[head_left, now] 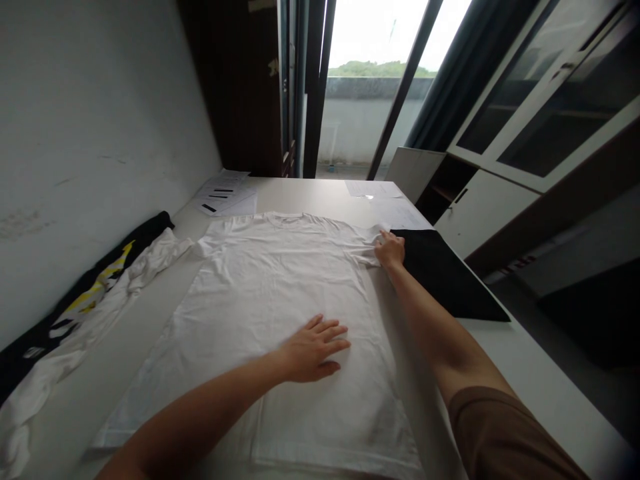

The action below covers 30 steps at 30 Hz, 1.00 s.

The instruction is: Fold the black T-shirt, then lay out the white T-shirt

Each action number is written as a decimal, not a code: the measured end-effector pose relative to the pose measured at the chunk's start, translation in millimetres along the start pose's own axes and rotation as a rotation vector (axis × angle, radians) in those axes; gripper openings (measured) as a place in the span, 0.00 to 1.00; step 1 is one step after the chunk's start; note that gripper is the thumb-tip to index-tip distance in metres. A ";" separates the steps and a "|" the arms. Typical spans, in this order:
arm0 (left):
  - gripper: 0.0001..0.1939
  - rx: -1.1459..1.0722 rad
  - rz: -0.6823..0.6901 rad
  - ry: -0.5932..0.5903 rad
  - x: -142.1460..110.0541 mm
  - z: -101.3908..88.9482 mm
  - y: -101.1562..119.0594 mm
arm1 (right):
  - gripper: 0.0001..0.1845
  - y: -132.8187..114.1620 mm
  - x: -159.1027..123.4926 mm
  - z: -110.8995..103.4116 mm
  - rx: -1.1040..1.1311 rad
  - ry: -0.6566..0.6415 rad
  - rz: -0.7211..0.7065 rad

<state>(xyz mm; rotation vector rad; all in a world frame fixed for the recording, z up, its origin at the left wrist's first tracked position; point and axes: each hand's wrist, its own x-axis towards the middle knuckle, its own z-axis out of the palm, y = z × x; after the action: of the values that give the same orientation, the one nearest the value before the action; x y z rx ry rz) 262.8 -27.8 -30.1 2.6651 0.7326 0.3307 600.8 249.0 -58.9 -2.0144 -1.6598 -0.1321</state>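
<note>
A white T-shirt lies spread out on the white table, its collar at the far side and its hem near me. My left hand rests flat on the lower middle of the shirt with its fingers spread. Farther off, my right hand is closed on the end of the shirt's right sleeve, fingers bent around the fabric. Just beside that hand, a folded black cloth lies along the table's right side.
Along the left wall lie a black garment with yellow print and a crumpled white garment. Printed papers sit at the far left of the table, more sheets at the far right. White cabinets stand beyond the right edge.
</note>
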 end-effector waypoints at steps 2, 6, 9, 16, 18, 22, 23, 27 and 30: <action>0.27 -0.003 0.000 -0.004 0.0 -0.3 -0.2 | 0.30 -0.7 -1.8 1.8 0.053 0.062 -0.025; 0.27 -0.003 0.001 -0.008 0.1 -1.5 0.2 | 0.30 -1.7 -7.6 -0.8 0.134 0.096 -0.046; 0.27 0.000 -0.005 -0.006 0.1 -1.6 0.8 | 0.27 -3.1 -22.2 -8.4 0.092 0.070 -0.018; 0.27 -0.013 0.001 -0.008 0.1 -0.9 0.1 | 0.21 -25.3 -64.6 -22.6 0.036 -0.023 -0.212; 0.27 -0.009 -0.008 -0.012 0.1 -1.2 1.0 | 0.20 -33.7 -70.0 -19.8 0.103 -0.144 -0.306; 0.27 0.006 -0.008 -0.026 -2.5 -1.9 7.5 | 0.21 -37.7 -73.2 -7.5 0.099 -0.208 -0.289; 0.28 0.012 -0.003 -0.030 -3.6 -1.8 9.8 | 0.22 -35.6 -72.9 -4.6 0.067 -0.202 -0.259; 0.30 0.028 0.020 -0.041 -7.4 -1.2 16.9 | 0.25 -24.1 -71.0 0.3 -0.025 -0.259 -0.238; 0.30 0.029 0.020 -0.050 -7.5 -0.2 17.5 | 0.28 -23.7 -74.0 -2.8 -0.056 -0.320 -0.229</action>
<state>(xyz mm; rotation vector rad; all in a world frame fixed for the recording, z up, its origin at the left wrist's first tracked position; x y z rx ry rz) 264.2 -45.8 -23.9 2.6989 0.7009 0.2589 561.2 184.8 -77.7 -1.9576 -2.1062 0.0687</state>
